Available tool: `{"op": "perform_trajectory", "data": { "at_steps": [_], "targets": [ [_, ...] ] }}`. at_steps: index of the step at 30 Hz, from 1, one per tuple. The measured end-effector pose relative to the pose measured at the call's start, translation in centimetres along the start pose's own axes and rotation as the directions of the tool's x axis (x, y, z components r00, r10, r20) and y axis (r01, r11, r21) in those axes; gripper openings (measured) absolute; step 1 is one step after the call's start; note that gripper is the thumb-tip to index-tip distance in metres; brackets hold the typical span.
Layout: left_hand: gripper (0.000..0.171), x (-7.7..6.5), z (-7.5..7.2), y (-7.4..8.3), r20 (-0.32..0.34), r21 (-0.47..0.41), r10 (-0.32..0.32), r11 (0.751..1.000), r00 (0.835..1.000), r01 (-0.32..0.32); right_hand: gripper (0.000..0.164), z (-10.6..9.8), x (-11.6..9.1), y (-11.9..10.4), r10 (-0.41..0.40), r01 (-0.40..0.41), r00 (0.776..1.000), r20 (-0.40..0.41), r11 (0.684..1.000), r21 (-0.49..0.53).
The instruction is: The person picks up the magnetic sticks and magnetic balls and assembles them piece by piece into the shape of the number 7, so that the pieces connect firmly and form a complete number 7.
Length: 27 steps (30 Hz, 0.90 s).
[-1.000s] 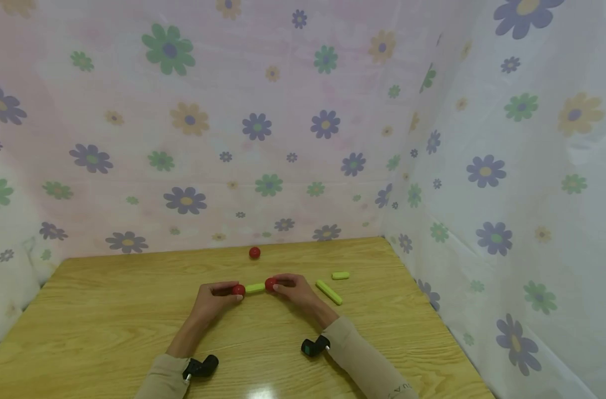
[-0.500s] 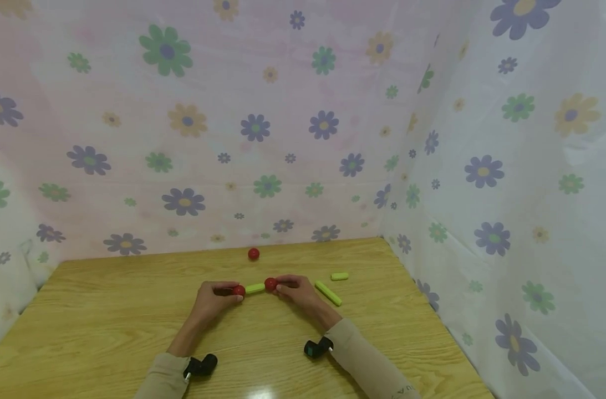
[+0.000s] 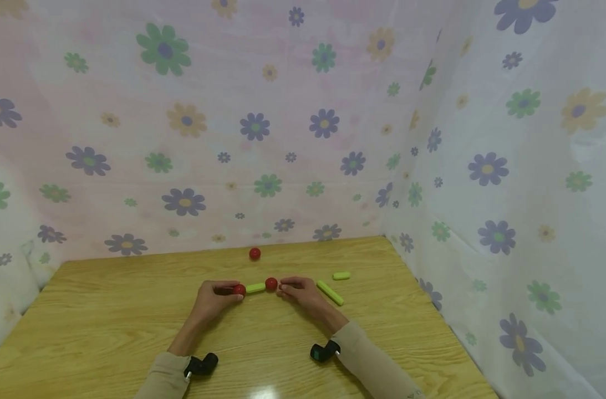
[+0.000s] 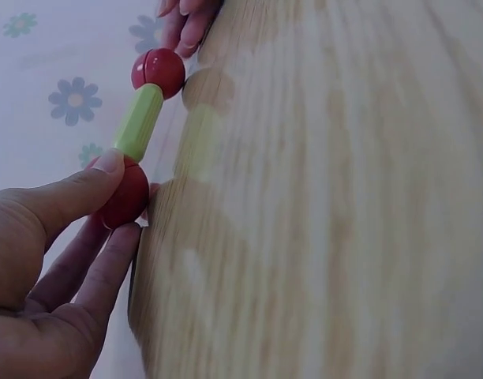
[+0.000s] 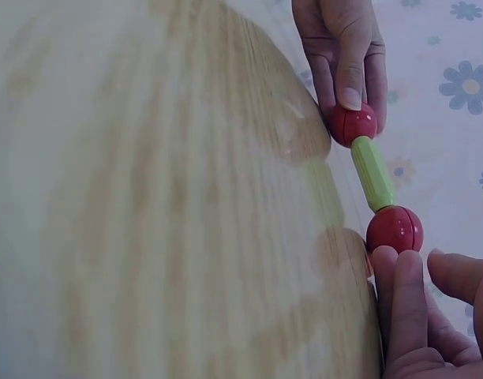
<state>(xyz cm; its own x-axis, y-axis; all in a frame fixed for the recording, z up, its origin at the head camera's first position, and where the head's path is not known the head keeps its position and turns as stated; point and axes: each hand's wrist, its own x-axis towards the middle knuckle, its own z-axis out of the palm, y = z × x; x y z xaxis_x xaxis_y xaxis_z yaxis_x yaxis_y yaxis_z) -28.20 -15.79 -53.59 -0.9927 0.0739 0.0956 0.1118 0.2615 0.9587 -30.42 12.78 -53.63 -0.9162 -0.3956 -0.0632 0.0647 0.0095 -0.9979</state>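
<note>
Now, in the head view, the right red ball [image 3: 271, 284] has been released by the right hand [image 3: 304, 293] — it was pinched there a second ago — and the empty, loosely bent fingers are held just beside it at three o'clock. Only the left red ball [image 3: 239, 290] is gripped, by the left hand [image 3: 214, 299]; the green rod [image 3: 255, 288] is kept between both balls, so the right-hand joint can be judged secure. On the surface [image 3: 263, 343], a spare red ball [image 3: 255, 253] is seen towards twelve o'clock, with a longer rod [image 3: 330, 292] and a shorter rod [image 3: 341, 275] around three.

In the left wrist view, the pinch hidden from above is revealed: thumb at twelve o'clock, fingers below.

In the right wrist view, the thumb is shown clear at four o'clock, with fingertips at six — whether touching cannot be told.
</note>
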Motion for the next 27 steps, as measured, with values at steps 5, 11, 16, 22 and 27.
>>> {"op": "perform_trajectory", "data": {
  "at_steps": [5,11,16,22,27],
  "targets": [
    [0.038,0.1,-0.1,0.2,0.010,-0.011,0.014,1.000,1.000,-0.014,0.041,-0.2,-1.0,-0.4,0.020,-0.020,1.000,0.004,0.998,-0.057],
    [0.037,0.2,-0.1,0.2,0.009,-0.025,0.011,1.000,1.000,-0.010,0.044,-0.5,-2.2,-0.5,0.030,-0.030,1.000,-0.007,0.989,-0.144],
    [0.037,0.3,-0.1,0.0,0.006,-0.025,0.009,1.000,1.000,-0.009,0.041,-1.1,-2.9,-1.0,-0.035,0.041,0.999,0.033,0.983,-0.179],
    [0.039,0.2,-0.3,-0.3,0.007,-0.035,-0.002,0.999,1.000,0.002,0.034,-2.9,-3.3,-2.1,-0.209,0.220,0.976,0.067,0.928,-0.302],
    [0.040,0.1,-0.2,-0.5,-0.005,-0.059,-0.030,0.998,1.000,0.030,0.031,-4.9,-3.4,-3.0,-0.282,0.256,0.959,0.005,0.862,-0.438]
  ]
}}
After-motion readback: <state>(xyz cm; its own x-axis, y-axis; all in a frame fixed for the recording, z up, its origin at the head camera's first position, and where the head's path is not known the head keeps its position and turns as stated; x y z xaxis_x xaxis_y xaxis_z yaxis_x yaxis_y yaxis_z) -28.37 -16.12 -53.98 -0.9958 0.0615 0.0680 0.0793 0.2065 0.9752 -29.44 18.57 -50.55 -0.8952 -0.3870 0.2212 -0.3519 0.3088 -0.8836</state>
